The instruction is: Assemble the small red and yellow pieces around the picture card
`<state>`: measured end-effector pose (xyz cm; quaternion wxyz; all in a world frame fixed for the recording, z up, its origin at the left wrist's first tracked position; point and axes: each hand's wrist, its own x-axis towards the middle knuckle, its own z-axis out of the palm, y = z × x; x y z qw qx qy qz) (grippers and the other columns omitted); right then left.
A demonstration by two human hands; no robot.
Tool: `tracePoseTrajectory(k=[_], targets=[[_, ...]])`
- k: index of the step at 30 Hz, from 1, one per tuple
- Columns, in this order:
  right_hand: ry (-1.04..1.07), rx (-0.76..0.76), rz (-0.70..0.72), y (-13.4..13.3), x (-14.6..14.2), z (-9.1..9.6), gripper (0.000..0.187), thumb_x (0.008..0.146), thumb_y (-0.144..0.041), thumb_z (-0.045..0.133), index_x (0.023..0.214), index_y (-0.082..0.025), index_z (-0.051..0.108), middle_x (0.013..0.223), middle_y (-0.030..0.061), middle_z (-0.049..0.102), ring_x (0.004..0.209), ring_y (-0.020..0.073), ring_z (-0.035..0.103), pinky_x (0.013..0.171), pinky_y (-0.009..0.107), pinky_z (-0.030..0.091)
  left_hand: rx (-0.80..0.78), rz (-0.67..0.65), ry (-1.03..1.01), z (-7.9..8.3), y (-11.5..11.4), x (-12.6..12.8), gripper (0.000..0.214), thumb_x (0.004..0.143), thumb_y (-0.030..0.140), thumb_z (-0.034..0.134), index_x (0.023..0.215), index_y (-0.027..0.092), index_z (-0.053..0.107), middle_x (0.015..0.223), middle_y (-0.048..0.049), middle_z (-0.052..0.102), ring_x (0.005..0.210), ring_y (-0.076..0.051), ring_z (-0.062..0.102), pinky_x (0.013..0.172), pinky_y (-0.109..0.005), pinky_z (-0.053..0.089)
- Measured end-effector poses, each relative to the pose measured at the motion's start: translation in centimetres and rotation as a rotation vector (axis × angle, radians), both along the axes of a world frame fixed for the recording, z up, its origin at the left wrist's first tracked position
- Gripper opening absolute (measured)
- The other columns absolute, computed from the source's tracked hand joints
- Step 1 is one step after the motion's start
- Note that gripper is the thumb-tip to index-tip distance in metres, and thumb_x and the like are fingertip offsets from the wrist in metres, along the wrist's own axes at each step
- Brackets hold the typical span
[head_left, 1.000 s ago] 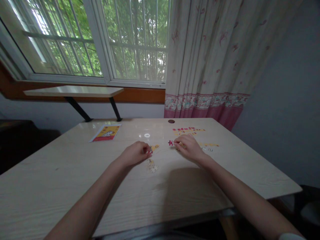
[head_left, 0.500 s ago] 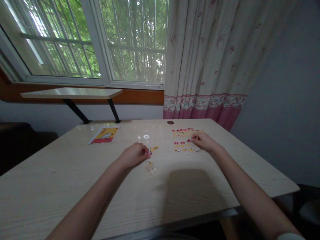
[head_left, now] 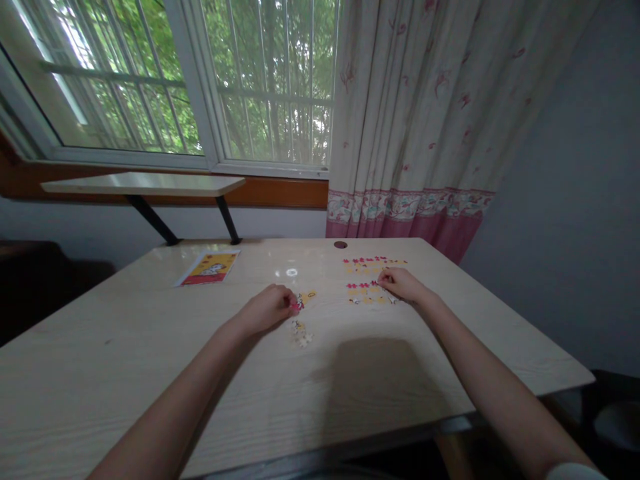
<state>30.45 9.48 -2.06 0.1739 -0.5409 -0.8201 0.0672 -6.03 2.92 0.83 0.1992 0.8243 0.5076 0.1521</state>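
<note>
My left hand (head_left: 273, 305) is closed in a pinch over a red jigsaw piece (head_left: 295, 309), at the edge of a small joined patch of yellow, white and red puzzle (head_left: 307, 297). Just below that patch lie several loose pale and yellow pieces (head_left: 302, 335). My right hand (head_left: 399, 283) pinches at a red jigsaw piece (head_left: 374, 283) at the end of a short red row. Around it, sorted rows of red and yellow pieces (head_left: 364, 292) lie on the table, and more rows (head_left: 365, 261) sit farther back. My right fingers partly cover some pieces.
A yellow and red picture sheet (head_left: 210, 268) lies at the back left of the wooden table (head_left: 150, 347). Behind it a raised shelf (head_left: 145, 183) stands on dark legs. A cable hole (head_left: 341, 245) is near the back edge, below the curtain (head_left: 410, 133).
My right hand has shifted slightly left along the red row, with its fingertips now at the row's end. My left hand stays at the joined patch with almost no movement.
</note>
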Motion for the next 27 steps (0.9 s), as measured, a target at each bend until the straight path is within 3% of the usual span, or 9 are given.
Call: tracePoseTrajectory(k=[11,16,22,27], targets=[[-0.004,0.022,-0.021,-0.4,-0.5,0.5,0.02,0.083,-0.024,0.054,0.086,-0.015,0.071,0.082,0.0075,0.069,0.072,0.0162,0.06,0.068,0.026,0.043,0.001,0.019,-0.145,-0.2,-0.2,0.1,0.016,0.072,0.033,0.056,0.067,0.018,0.056,0.067,-0.0006,0.06,0.064,-0.015,0.051,0.058,-0.023,0.035],[0.02,0.063,0.098,-0.3,-0.7,0.4,0.024,0.085,-0.02,0.05,0.094,-0.018,0.072,0.094,0.008,0.07,0.088,0.0183,0.062,0.083,0.03,0.045,-0.035,0.041,-0.283,-0.4,-0.6,0.8,0.021,0.075,0.038,0.056,0.07,0.018,0.055,0.064,0.0008,0.054,0.06,-0.013,0.046,0.054,-0.022,0.033],[0.001,0.029,0.135,-0.5,-0.9,0.5,0.024,0.084,-0.019,0.052,0.094,-0.019,0.074,0.09,0.0073,0.072,0.085,0.0183,0.063,0.08,0.03,0.047,0.015,0.138,-0.361,-1.2,-0.4,1.1,0.027,0.076,0.043,0.058,0.073,0.016,0.06,0.063,-0.0003,0.055,0.058,-0.012,0.044,0.05,-0.022,0.03],[0.027,0.016,0.144,-0.8,-0.8,0.8,0.023,0.082,-0.018,0.053,0.092,-0.02,0.075,0.089,0.0072,0.072,0.083,0.0179,0.064,0.077,0.029,0.048,-0.065,0.163,-0.556,-1.0,-0.7,2.0,0.027,0.073,0.043,0.062,0.073,0.016,0.061,0.061,0.0001,0.056,0.054,-0.01,0.044,0.049,-0.021,0.032]])
